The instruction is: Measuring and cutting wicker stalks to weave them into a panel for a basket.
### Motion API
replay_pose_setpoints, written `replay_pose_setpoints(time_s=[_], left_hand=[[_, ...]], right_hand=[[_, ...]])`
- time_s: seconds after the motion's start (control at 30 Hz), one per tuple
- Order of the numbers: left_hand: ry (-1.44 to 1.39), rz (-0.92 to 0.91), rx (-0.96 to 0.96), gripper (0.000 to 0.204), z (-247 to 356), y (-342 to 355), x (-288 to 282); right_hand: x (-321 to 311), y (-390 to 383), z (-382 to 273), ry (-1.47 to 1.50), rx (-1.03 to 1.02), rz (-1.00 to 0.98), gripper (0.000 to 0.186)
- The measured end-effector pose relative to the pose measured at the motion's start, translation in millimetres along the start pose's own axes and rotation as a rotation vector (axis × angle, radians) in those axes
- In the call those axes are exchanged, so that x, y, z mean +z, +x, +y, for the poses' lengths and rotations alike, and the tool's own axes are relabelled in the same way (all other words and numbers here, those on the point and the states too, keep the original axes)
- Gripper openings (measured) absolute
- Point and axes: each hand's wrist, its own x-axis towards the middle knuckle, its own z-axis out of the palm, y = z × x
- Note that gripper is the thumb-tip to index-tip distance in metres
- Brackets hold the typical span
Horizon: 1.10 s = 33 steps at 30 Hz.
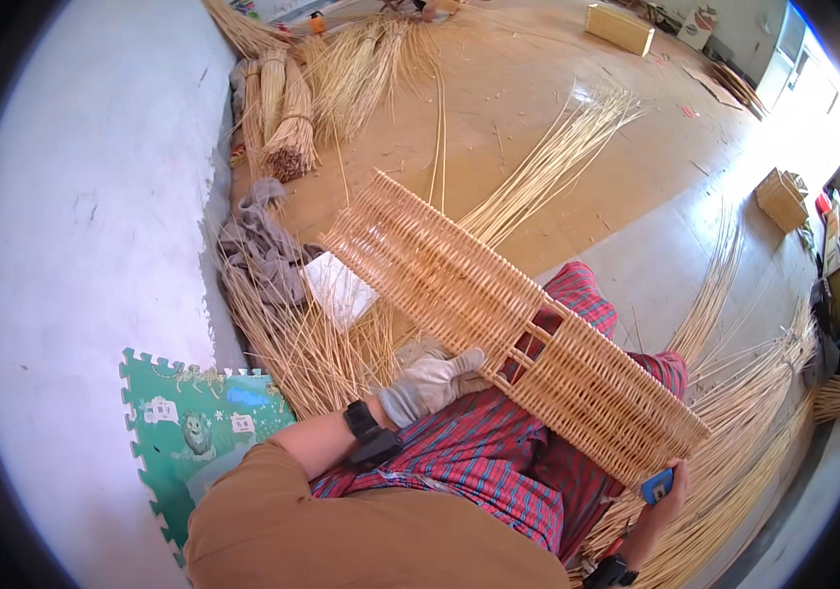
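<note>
A long woven wicker panel (420, 265), with a small slatted opening (528, 348) right of its middle, lies diagonally above my lap (479, 461) in red plaid cloth. My left hand (425, 388), in a pale glove, is closed on the panel's lower edge. My bare right hand (673, 501), at the panel's lower right end, grips a blue tape measure (656, 487).
Loose reeds (557, 157) and tied bundles (292, 128) lie across the floor. A white wall (86, 196), grey cloth (263, 245) and green foam mat (184, 432) are at left. A wicker basket (781, 199) and a long box (618, 27) sit farther back.
</note>
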Motion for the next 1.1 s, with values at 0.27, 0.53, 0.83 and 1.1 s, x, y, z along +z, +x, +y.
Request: replay_pose_setpoints(time_s=[0.27, 0.53, 0.83, 1.1], left_hand=[[0.000, 0.005, 0.006, 0.040, -6.3, 3.6, 2.6], [-0.009, 0.025, 0.039, 0.046, -9.2, 4.2, -4.4], [0.004, 0.020, 0.003, 0.042, 5.2, 2.3, 0.7], [-0.044, -0.028, -0.024, 0.040, -8.0, 3.9, -5.0]], right_hand=[[-3.3, 1.8, -7.3, -0.052, -0.025, -0.015, 0.028], [5.1, -4.4, -13.7, 0.016, -0.023, -0.002, 0.022], [26.6, -3.2, -18.9, 0.003, -0.007, 0.017, 0.026], [18.1, -10.3, -23.9, 0.029, 0.007, 0.028, 0.029]])
